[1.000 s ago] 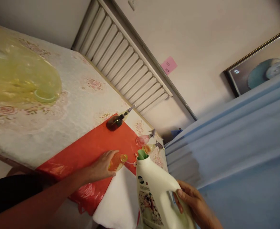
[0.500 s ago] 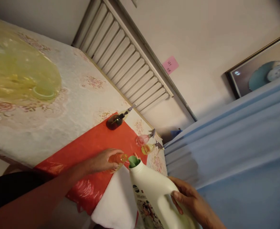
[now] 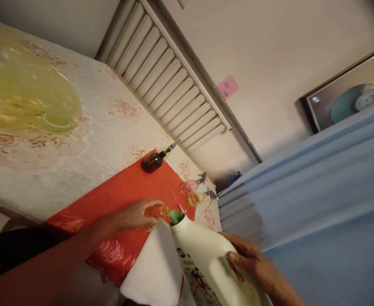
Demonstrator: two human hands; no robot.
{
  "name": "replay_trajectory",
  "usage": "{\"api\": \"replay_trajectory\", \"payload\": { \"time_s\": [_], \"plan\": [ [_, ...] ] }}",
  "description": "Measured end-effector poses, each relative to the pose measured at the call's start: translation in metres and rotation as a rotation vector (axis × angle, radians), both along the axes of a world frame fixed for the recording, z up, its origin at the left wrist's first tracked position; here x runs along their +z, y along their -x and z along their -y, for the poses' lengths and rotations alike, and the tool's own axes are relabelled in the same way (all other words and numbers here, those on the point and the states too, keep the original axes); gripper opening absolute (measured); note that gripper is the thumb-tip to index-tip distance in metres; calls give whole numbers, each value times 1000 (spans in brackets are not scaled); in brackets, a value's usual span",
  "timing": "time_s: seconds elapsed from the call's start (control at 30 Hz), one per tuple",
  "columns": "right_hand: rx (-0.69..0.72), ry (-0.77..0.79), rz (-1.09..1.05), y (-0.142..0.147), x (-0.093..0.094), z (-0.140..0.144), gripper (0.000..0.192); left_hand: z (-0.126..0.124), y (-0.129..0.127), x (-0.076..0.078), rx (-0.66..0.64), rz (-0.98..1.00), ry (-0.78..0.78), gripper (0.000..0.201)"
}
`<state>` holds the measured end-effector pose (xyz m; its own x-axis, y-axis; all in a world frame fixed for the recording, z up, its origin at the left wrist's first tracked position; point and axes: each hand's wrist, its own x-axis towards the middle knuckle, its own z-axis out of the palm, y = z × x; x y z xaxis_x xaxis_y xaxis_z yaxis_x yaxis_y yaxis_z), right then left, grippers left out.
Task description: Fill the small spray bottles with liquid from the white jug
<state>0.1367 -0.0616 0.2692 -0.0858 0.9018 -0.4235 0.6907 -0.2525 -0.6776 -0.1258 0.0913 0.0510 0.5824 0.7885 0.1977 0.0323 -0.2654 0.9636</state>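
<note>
My left hand [image 3: 137,216] is wrapped round a small clear bottle [image 3: 163,211], tilted with its open mouth facing right; it looks orange-yellow against the red sheet. My right hand [image 3: 253,262] grips the handle of a large cream-white jug [image 3: 202,244] with a flower picture on its label. The green spout [image 3: 175,217] inside the jug's neck is right beside the bottle's mouth. Whether the two touch, or liquid flows, I cannot tell. Under the left hand lies a red plastic sheet [image 3: 110,191], and a white cloth [image 3: 155,263] is below the bottle.
A dark spray bottle [image 3: 153,162] stands at the sheet's far edge. Pink [image 3: 189,187] and yellow [image 3: 196,198] spray bottles are beyond the jug. A yellowish translucent bag [image 3: 30,85] lies on the floral tablecloth [image 3: 104,127]. A radiator [image 3: 164,72] and blue curtain [image 3: 317,191] border the table.
The jug's neck has shifted slightly left, bringing its green spout closer to the small bottle's mouth. My left hand has stayed nearly still.
</note>
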Motion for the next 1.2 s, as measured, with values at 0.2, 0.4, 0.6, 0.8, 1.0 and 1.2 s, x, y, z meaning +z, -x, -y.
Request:
{"api": "replay_trajectory", "payload": {
  "time_s": [0.2, 0.4, 0.6, 0.8, 1.0, 1.2],
  "plan": [
    [24, 6, 28, 1, 3, -3, 55, -1, -1, -3, 11, -7, 2, 57],
    [20, 28, 15, 1, 6, -6, 54, -1, -2, -5, 7, -8, -2, 56],
    [11, 34, 23, -1, 9, -7, 53, -2, -2, -5, 1, 11, -6, 55],
    [19, 28, 38, 2, 11, -9, 51, -2, -2, -5, 8, 8, -4, 56],
    [43, 41, 53, 7, 15, -12, 52, -1, -1, -3, -7, 20, 0, 54],
    [67, 50, 56, 5, 17, -14, 53, -1, -2, -6, -6, 26, 0, 55]
  ]
}}
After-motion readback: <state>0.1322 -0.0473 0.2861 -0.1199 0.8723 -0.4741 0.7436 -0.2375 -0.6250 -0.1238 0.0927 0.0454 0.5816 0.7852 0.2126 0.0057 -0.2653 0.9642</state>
